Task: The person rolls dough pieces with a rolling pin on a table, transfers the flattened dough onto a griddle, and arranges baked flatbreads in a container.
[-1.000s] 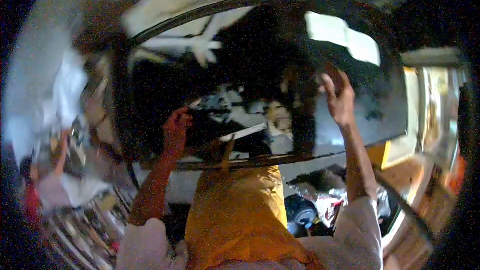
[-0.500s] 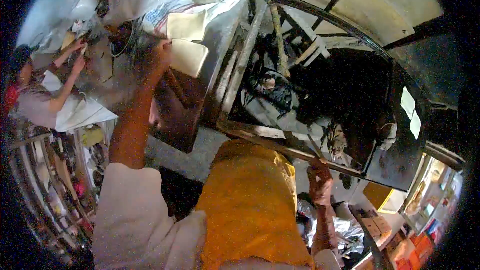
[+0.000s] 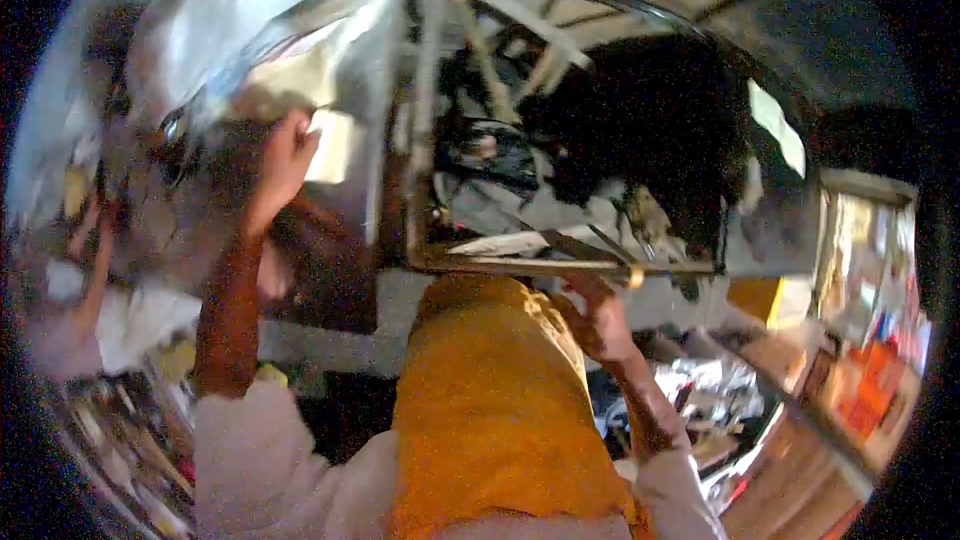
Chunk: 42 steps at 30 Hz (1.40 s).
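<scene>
My left hand [image 3: 288,162] is closed at the near edge of a flat, cream-coloured rectangular piece [image 3: 334,145], its thumb and fingers against that edge. Another pale piece [image 3: 293,77] lies just beyond, smeared by motion, beside a white woven sack [image 3: 225,25]. Under these is a dark table top [image 3: 330,285]. My right hand [image 3: 598,320] is curled close to the front rim of a dark open-framed box [image 3: 500,265]. By its fingers shows a slim bar with a rounded tan end [image 3: 636,277]; whatever the hand grips is mostly hidden.
Inside the frame are wooden slats [image 3: 485,60], crumpled scraps and a black hollow [image 3: 640,120]. Two pale slips [image 3: 778,125] lie on its right side. An orange cloth [image 3: 500,410] covers my lap. Another person's arm [image 3: 95,260] is at left. Orange boxes [image 3: 868,385] stand at right.
The view has swung, so the frame and table sit further left and blurred. My right hand has come inward along the front rim. My left hand stays at the cream-coloured piece.
</scene>
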Each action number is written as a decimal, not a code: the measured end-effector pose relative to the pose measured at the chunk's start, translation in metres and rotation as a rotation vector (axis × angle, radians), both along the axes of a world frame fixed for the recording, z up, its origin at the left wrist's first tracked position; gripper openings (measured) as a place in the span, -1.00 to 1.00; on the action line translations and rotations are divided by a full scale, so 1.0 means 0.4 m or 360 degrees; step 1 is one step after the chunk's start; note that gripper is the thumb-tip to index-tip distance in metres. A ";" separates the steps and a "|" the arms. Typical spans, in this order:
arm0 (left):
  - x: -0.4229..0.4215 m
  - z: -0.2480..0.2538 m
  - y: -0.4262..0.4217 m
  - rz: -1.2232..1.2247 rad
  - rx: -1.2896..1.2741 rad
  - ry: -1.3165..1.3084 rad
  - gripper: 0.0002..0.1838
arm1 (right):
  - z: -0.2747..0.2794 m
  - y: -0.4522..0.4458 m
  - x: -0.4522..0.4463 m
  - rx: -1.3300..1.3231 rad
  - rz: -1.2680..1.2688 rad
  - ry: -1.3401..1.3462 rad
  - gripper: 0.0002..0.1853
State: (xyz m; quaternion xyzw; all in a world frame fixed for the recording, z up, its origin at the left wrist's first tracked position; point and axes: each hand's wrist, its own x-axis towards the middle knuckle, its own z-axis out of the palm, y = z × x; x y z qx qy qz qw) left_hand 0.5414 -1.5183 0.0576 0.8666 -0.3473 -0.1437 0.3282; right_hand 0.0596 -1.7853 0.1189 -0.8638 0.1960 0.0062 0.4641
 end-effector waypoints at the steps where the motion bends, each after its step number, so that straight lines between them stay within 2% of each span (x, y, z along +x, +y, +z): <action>1: -0.074 0.085 -0.080 -0.0092 -0.0097 0.0018 -0.84 | 0.006 0.003 0.033 0.0070 -0.0046 0.0177 -0.67; 4: -0.285 0.216 -0.280 0.0006 -0.0426 0.0667 -0.85 | -0.045 -0.038 0.092 0.0206 -0.0205 0.0115 -0.42; 5: -0.356 0.224 -0.335 0.0185 -0.0609 0.1310 -0.80 | -0.063 -0.059 0.101 0.0301 -0.0324 0.0092 -0.34; 6: -0.433 0.235 -0.386 0.0158 -0.0730 0.1653 -0.66 | -0.065 -0.069 0.097 0.0585 -0.0605 0.0046 -0.29; 7: -0.523 0.217 -0.443 0.0356 -0.0807 0.1755 -0.58 | -0.070 -0.093 0.082 0.0879 -0.0865 -0.0009 -0.24; 8: -0.590 0.218 -0.509 0.0191 -0.0801 0.1995 -0.58 | -0.071 -0.141 0.057 0.1111 -0.0974 -0.0058 -0.18; 9: -0.658 0.218 -0.575 0.0028 -0.0766 0.2227 -0.58 | 0.006 -0.191 0.031 0.1194 -0.1259 0.0051 -0.25; 11: -0.785 0.158 -0.708 0.0008 -0.0720 0.2567 -0.62 | -0.054 -0.296 -0.097 0.1810 -0.1535 -0.0125 -0.42; 12: -0.842 0.137 -0.767 0.0056 -0.0716 0.2619 -0.64 | -0.050 -0.334 -0.153 0.1619 -0.1599 -0.0309 -0.68; 13: -0.892 0.131 -0.823 0.0105 -0.0713 0.2666 -0.66 | -0.058 -0.391 -0.222 0.1539 -0.1578 -0.0315 -0.71; 16: -0.996 0.131 -1.028 -0.0124 -0.0612 0.2641 -0.70 | -0.022 -0.602 -0.390 0.1357 -0.1575 -0.0412 -0.74; 17: -1.031 0.189 -1.116 -0.0162 -0.0646 0.2606 -0.68 | -0.005 -0.691 -0.424 0.1325 -0.1559 -0.0446 -0.74; 19: -1.072 0.205 -1.286 -0.0291 -0.0701 0.2561 -0.61 | 0.068 -0.872 -0.445 0.1241 -0.1629 -0.0347 -0.64; 21: -1.091 0.149 -1.444 -0.0439 -0.0793 0.2393 -0.48 | -0.014 -1.095 -0.513 0.0823 -0.1484 -0.0293 -0.59; 22: -1.103 0.132 -1.498 -0.0266 -0.0731 0.2107 -0.42 | -0.075 -1.210 -0.549 0.0532 -0.1415 -0.0247 -0.56; 23: -1.105 0.120 -1.539 -0.0336 -0.0596 0.1649 -0.36 | -0.138 -1.315 -0.583 0.0201 -0.1336 -0.0169 -0.53; 24: -1.110 0.101 -1.553 -0.0382 -0.0623 0.1494 -0.36 | -0.193 -1.407 -0.608 -0.0167 -0.1236 -0.0077 -0.49; 25: -1.116 0.081 -1.551 -0.0424 -0.0642 0.1337 -0.36 | -0.246 -1.492 -0.629 -0.0505 -0.1142 0.0024 -0.46; 26: -1.122 0.073 -1.527 -0.0454 -0.0533 0.1377 -0.39 | -0.288 -1.550 -0.643 -0.0753 -0.1047 0.0120 -0.42; 27: -1.124 0.068 -1.498 -0.0479 -0.0425 0.1414 -0.41 | -0.329 -1.606 -0.648 -0.0942 -0.0959 0.0199 -0.38; 28: -1.124 0.001 -1.457 -0.0515 -0.0515 0.1425 -0.47 | -0.366 -1.651 -0.649 -0.1084 -0.0885 0.0279 -0.34; 30: -1.101 -0.042 -1.368 -0.0568 -0.0226 0.1466 -0.54 | -0.423 -1.704 -0.636 -0.1346 -0.0773 0.0439 -0.30; 31: -1.088 -0.001 -1.341 -0.0732 -0.0016 0.1079 -0.55 | -0.445 -1.721 -0.627 -0.1404 -0.0799 0.0546 -0.26; 34: -1.096 -0.073 -1.234 -0.0792 -0.0010 0.0792 -0.56 | -0.466 -1.777 -0.588 -0.1569 -0.0761 0.0945 -0.13; 36: -1.101 -0.069 -1.194 -0.0380 0.0307 0.1268 -0.58 | -0.422 -1.787 -0.537 -0.1247 -0.0837 0.1064 -0.13; 37: -1.101 -0.054 -1.176 -0.0372 0.0308 0.1280 -0.58 | -0.454 -1.791 -0.558 -0.1333 -0.0787 0.1083 -0.12; 39: -1.087 -0.020 -1.149 -0.0283 0.0640 0.1224 -0.57 | -0.543 -1.805 -0.609 -0.1627 -0.0692 0.1037 -0.08; 40: -1.086 -0.041 -1.110 -0.0286 0.0621 0.1225 -0.57 | -0.508 -1.756 -0.592 -0.1782 -0.0713 0.0950 -0.15; 42: -1.095 -0.105 -1.003 -0.0420 0.0293 0.1000 -0.56 | -0.442 -1.708 -0.560 -0.1804 -0.0778 0.0525 -0.27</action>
